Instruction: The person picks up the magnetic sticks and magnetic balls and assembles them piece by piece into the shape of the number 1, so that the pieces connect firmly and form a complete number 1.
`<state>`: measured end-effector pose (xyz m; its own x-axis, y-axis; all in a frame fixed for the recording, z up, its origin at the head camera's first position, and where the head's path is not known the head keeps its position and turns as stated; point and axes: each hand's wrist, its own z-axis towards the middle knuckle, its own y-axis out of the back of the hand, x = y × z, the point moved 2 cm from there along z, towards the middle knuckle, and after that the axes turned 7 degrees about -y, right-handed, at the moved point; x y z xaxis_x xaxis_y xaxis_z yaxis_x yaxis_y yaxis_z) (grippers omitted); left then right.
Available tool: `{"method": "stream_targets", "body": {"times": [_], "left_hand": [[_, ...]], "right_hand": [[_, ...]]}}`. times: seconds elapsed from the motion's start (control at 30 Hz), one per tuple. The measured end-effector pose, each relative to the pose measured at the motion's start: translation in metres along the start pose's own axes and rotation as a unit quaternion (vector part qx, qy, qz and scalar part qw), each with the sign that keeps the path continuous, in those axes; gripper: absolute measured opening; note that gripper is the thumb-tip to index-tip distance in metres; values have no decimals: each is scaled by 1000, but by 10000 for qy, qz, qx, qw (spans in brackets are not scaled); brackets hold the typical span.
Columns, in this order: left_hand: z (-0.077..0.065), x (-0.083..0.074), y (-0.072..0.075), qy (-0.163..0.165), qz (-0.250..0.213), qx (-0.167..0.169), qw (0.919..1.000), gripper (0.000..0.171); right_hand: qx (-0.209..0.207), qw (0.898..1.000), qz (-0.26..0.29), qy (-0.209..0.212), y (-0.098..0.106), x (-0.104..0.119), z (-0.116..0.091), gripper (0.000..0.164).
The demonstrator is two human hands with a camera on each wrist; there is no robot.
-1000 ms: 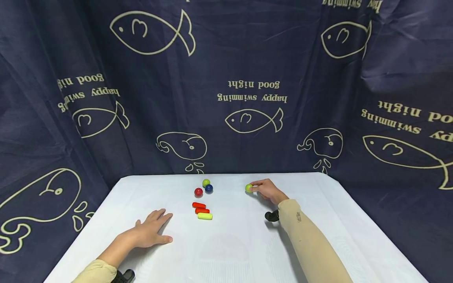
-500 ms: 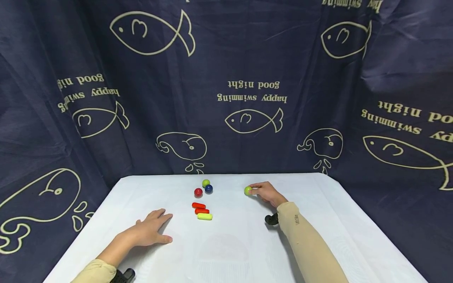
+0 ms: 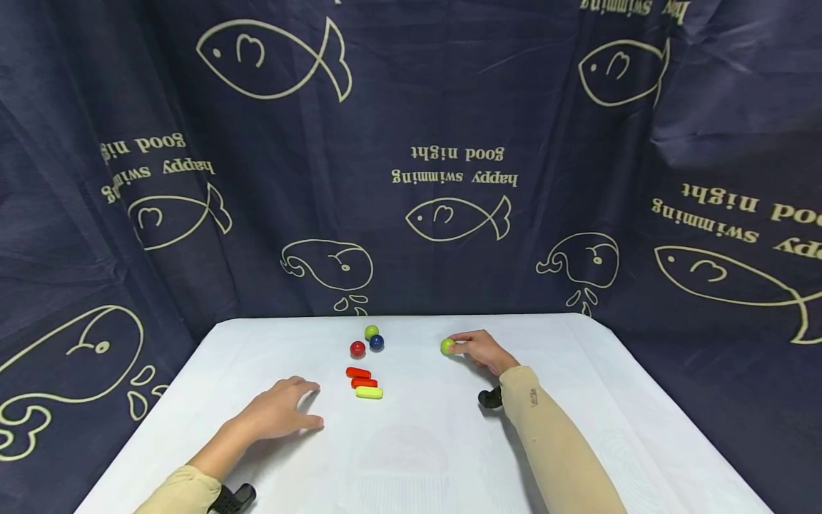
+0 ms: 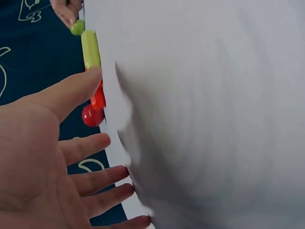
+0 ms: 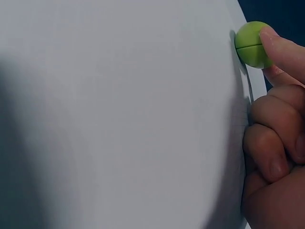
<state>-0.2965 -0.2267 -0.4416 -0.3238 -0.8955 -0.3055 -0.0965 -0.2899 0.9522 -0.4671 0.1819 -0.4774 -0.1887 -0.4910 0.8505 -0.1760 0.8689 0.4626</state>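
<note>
Right hand: thumb and finger pinching a green ball, well right of the blue ball. Left hand: fingers extended, empty, left and nearside of the blue ball. Step, apparently: positioning the green ball; next move calls for steady pinch.

Dark blue curtain behind white table; pale fish, whales, upside-down lettering.
</note>
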Motion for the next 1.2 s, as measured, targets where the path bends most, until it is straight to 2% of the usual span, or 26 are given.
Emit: {"method": "stream_targets", "body": {"times": [0.3,0.47,0.57,0.8,1.2], "left_hand": [[12,-13,-6,-176,-204,-411,9988,61],[19,-19,-10,-183,-307,-483,9982,61],[24,-21,-12,-176,-583,-476,9970,62],[31,-25,-14,-413,-1463,-536,9869,54],[42,-35,-23,-651,-2016,-622,9753,44]], "right_hand": [[-74,9999,-61,-92,1,-2,5,45],[-69,9999,-14,-128,1,0,5,45],[-60,9998,35,-160,0,0,5,45],[-116,9998,36,-185,0,0,3,43],[-75,9998,58,-198,1,-1,1,40]]}}
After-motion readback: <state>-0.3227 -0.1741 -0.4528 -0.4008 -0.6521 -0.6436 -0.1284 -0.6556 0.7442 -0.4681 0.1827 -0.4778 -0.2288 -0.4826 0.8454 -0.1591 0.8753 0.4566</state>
